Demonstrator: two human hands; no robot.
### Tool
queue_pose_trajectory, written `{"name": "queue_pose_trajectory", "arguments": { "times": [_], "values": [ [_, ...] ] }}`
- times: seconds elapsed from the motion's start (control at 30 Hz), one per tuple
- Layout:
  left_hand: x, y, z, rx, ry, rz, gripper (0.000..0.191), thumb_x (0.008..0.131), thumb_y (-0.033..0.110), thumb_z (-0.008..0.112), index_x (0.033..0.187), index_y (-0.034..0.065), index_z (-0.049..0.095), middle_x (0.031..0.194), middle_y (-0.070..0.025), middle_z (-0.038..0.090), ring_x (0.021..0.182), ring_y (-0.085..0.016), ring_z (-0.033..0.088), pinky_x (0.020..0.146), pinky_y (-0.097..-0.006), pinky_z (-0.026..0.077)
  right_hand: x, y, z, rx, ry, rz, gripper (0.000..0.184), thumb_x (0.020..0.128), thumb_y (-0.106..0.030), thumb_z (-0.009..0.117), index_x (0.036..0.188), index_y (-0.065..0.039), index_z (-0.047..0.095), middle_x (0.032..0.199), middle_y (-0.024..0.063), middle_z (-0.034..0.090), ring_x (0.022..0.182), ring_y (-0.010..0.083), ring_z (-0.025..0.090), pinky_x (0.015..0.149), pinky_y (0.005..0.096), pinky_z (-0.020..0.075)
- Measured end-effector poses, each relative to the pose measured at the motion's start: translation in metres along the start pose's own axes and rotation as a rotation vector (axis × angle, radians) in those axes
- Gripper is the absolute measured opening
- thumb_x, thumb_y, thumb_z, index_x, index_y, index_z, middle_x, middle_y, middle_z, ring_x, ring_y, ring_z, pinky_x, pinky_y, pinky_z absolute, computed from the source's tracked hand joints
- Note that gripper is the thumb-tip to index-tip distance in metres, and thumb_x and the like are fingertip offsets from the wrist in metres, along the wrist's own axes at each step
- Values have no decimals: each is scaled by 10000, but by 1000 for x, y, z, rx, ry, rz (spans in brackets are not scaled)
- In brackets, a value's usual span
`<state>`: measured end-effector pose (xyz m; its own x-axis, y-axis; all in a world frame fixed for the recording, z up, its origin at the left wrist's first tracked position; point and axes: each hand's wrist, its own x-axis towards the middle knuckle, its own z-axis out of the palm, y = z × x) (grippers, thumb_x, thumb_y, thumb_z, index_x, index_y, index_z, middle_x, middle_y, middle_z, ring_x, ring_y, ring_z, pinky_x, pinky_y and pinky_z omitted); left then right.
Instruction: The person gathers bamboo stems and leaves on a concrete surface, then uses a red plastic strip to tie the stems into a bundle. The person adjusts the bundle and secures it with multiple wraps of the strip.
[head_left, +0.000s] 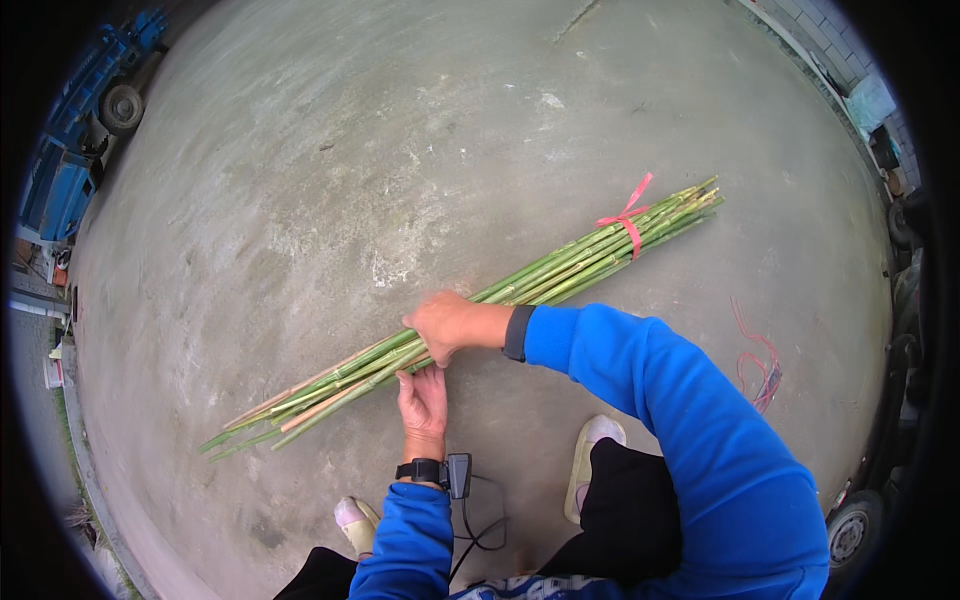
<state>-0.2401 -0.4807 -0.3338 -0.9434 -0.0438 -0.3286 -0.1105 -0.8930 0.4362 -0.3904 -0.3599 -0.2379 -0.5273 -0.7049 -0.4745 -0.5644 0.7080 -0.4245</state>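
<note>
A long bundle of green bamboo canes (555, 266) runs slantwise before me, its upper right end tied with a pink plastic ribbon (626, 221). My right hand (446, 322) reaches across from above and grips the canes near their middle. From below, my left hand (426, 405) touches the underside of the bundle, palm turned up, its fingertips hidden beneath the canes. The lower left ends of the canes spread apart. Both wrists carry black straps; a small dark box (459, 475) with a cable sits at the left one.
Loose pink string (757, 364) lies on the concrete floor (300, 202) to the right. A blue vehicle (71, 150) stands at the far left, and a wheel (855, 529) shows at the lower right. A black cable (480, 536) hangs between my feet.
</note>
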Motion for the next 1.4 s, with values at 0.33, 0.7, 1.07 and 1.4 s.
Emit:
{"name": "queue_pose_trajectory", "arguments": {
  "times": [0.33, 0.7, 1.07, 1.4],
  "values": [
    [-33, 159, 193, 214, -283, 483, 918, 848, 298, 828, 1587, 64, 336, 1568, -100, 452, 1460, -283, 404, 1262, -506, 277, -118, -120, -143, 46, 760, -275, 1005, 636, -260, 920, 1487, -51, 429, 1117, 196, 675, 1149, 400, 581, 990, 523, 432],
    [-164, 292, 438, 311, -640, 812, 569, 948, 142, 709, 1453, -3, 490, 1379, -114, 597, 1276, -226, 579, 1178, -409, 406, -301, -192, -216, 215, 1106, -281, 731, 646, -138, 811, 1295, -67, 483, 954, 190, 721, 867, 412, 709, 768, 428, 574],
    [-314, 293, 567, 1014, -1088, 920, 1186, 750, 465, 910, 1598, -4, 226, 1444, -226, 521, 1364, -299, 497, 1125, -482, 391, -399, -301, -296, 435, 1452, -853, 551, 812, -120, 810, 1313, -38, 595, 1197, 99, 686, 1089, 177, 657, 925, 343, 559],
    [-250, 264, 435, 1172, -722, 575, 952, 734, 334, 938, 1481, 41, 426, 1322, -113, 617, 1282, -248, 568, 1100, -418, 436, -312, -282, -197, 656, 1155, -458, 1165, 564, -278, 1020, 1501, -8, 382, 1388, 166, 583, 1325, 284, 550, 1118, 417, 452]
  ]
}}
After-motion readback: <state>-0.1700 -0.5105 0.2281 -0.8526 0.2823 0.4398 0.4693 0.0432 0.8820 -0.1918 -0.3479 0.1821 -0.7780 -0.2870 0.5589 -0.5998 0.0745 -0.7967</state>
